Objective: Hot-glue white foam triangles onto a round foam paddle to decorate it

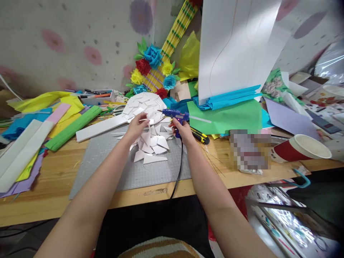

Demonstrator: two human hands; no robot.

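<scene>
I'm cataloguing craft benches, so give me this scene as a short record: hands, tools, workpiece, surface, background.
Left hand: left hand bent over white cut pieces; grip unclear
Right hand: right hand holding a blue glue gun, nozzle pointing left
Other tool: yellow-and-black utility knife, beside the right hand
Workpiece: white guitar-shaped board, its round body partly covered with white pieces
Surface: gray cutting mat on a wooden table
Background: yellow guitar-shaped decoration with paper flowers
</scene>
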